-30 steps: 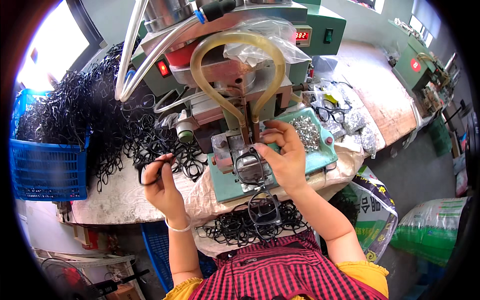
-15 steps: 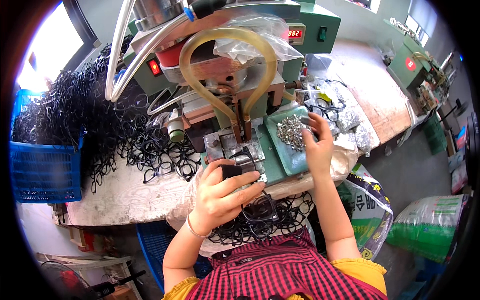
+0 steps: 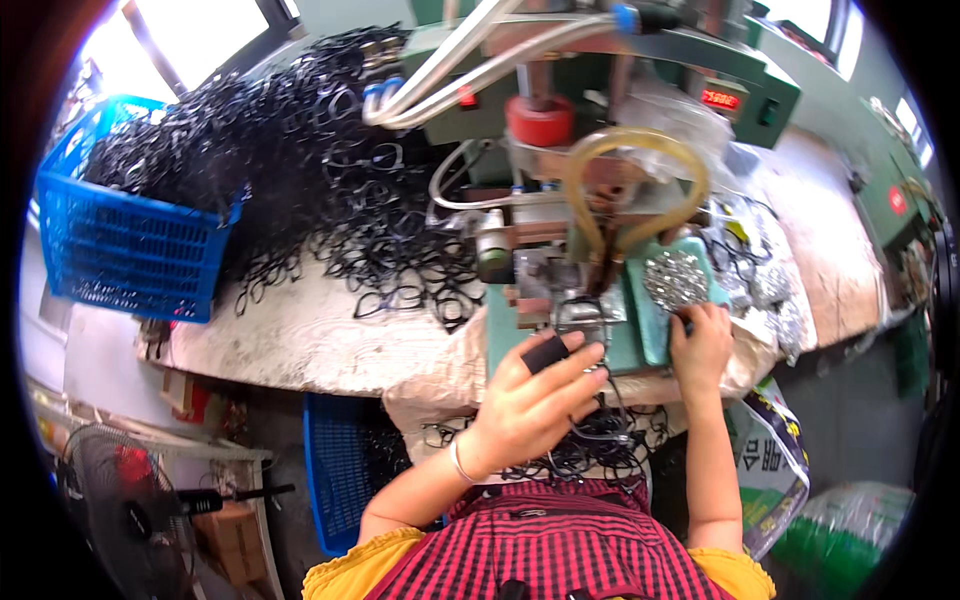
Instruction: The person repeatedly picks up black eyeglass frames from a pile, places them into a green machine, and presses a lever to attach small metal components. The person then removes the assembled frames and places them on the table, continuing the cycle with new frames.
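Black frames crowd the left; bare worktop in front.

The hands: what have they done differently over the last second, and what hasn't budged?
The left hand left the loose black frames on the bench and came across to the machine's fixture, fingers over a frame there. The right hand moved off the fixture, right, to the tray of small metal parts. The blue basket and frame pile stayed put.
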A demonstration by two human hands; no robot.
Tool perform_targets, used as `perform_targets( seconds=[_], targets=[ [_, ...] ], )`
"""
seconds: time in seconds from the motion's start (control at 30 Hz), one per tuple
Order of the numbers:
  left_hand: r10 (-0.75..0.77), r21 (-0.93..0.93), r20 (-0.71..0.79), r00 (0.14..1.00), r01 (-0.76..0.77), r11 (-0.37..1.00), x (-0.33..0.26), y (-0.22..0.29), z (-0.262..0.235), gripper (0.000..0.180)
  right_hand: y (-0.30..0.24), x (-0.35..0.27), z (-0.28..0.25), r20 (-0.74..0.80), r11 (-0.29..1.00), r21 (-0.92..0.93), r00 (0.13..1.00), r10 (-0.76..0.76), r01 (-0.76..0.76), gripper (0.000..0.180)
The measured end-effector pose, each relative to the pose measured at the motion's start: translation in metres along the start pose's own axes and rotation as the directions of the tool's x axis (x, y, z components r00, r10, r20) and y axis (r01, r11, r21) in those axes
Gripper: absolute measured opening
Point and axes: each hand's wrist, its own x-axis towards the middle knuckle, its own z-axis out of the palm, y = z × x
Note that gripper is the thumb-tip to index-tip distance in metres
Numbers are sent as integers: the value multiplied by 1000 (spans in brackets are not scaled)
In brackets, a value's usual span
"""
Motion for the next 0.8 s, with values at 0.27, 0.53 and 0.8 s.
perform_targets(
  seconds=[0.27,0.53,0.8],
  targets=[
    [-37,376,-578,815,306,875,-24,-45,-100,22,7,-3,0,-91,1000,12,996,6,-5,8],
    [-523,709,-387,759,608,356,-87,-284,-145,27,8,18,-13,-46,924,374,993,109,-84,6],
    [-555,757,-96,827,422,498,-78,-251,-74,28,8,-1,-20,58,999,29,997,40,-42,9]
  ],
)
